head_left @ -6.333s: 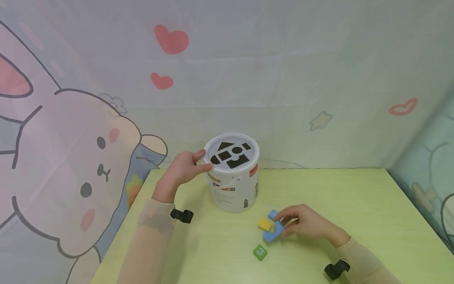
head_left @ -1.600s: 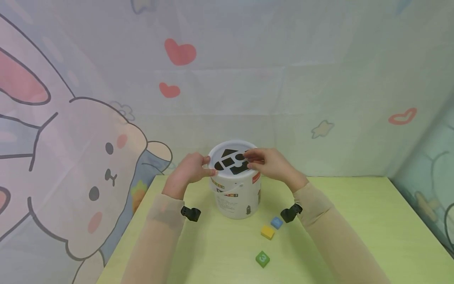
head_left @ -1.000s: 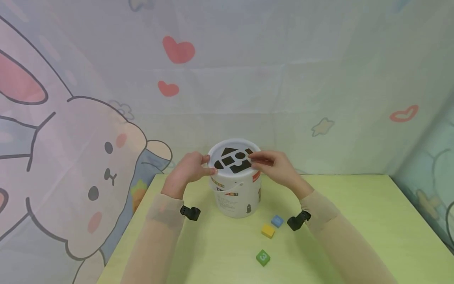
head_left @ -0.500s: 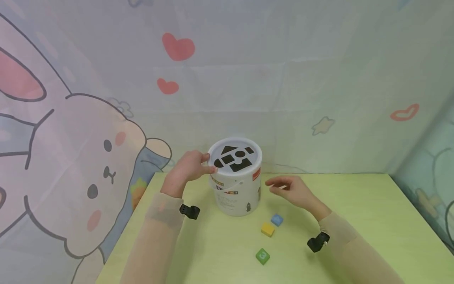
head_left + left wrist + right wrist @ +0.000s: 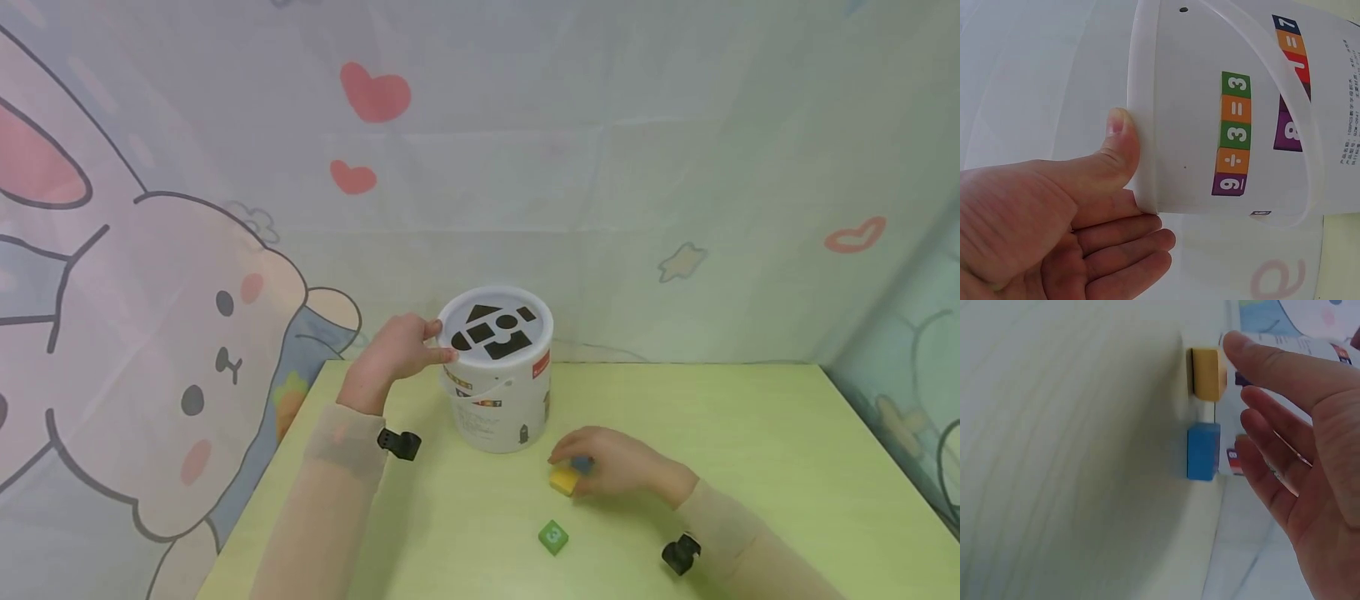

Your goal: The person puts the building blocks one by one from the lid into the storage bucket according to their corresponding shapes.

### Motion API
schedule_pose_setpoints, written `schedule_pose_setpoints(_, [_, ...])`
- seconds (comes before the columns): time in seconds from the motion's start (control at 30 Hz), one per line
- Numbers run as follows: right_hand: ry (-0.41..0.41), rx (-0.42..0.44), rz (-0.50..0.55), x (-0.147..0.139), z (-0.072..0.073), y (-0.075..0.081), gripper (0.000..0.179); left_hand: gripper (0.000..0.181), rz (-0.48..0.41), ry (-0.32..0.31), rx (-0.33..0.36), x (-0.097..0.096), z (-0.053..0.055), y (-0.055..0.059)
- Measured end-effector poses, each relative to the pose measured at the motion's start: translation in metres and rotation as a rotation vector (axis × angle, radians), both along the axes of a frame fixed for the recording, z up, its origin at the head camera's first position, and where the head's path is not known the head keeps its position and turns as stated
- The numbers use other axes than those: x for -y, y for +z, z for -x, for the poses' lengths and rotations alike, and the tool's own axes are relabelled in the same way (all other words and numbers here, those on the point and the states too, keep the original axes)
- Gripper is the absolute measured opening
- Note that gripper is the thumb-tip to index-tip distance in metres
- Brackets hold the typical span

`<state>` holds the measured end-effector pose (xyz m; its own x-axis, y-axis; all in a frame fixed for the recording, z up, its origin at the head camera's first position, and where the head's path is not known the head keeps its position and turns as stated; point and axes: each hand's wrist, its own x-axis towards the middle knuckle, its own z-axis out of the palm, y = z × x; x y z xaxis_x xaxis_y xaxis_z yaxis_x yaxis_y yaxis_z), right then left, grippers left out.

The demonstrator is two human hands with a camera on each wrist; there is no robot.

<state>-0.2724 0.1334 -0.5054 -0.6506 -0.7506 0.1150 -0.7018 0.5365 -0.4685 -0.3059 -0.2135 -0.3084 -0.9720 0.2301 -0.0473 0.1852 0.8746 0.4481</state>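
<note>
A white bucket [image 5: 501, 408] stands upright on the table, its lid [image 5: 517, 310] cut with several black-looking shaped holes. My left hand [image 5: 397, 350] grips the lid's rim at the left; the left wrist view shows the thumb [image 5: 1119, 140] against the rim edge and the other fingers bent beside it. In front of the bucket, my right hand [image 5: 618, 462] hovers over a yellow block [image 5: 564, 480] and a blue block [image 5: 582, 464], thumb and fingers spread apart. The right wrist view shows both blocks on the table, a gap between them and the fingers.
A green block [image 5: 553, 537] marked with a 3 lies nearer the front of the light yellow-green table [image 5: 712, 417]. Close behind the bucket hangs a cloth backdrop [image 5: 600, 208] with a rabbit and hearts. The bucket's handle [image 5: 1294, 81] hangs down its side.
My right hand carried a notched blue block from the table to the lid, where it dropped out of sight. That hand then came down over the yellow and blue blocks. The left hand kept its grip.
</note>
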Motion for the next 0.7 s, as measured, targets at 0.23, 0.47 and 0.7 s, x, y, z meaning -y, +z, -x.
schedule_pose_setpoints(0.23, [0.044, -0.063, -0.096, 0.012, -0.007, 0.001, 0.052, 0.07, -0.012, 0.003, 0.001, 0.001, 0.0, 0.0])
schedule_pose_setpoints(0.47, [0.07, -0.084, -0.143, 0.018, -0.009, 0.004, 0.048, 0.07, -0.006, 0.0, 0.001, 0.002, 0.001, -0.001])
schedule_pose_setpoints(0.7, [0.092, -0.1, -0.163, 0.02, -0.007, 0.004, 0.043, 0.07, 0.005, -0.006, -0.002, 0.002, 0.001, -0.001])
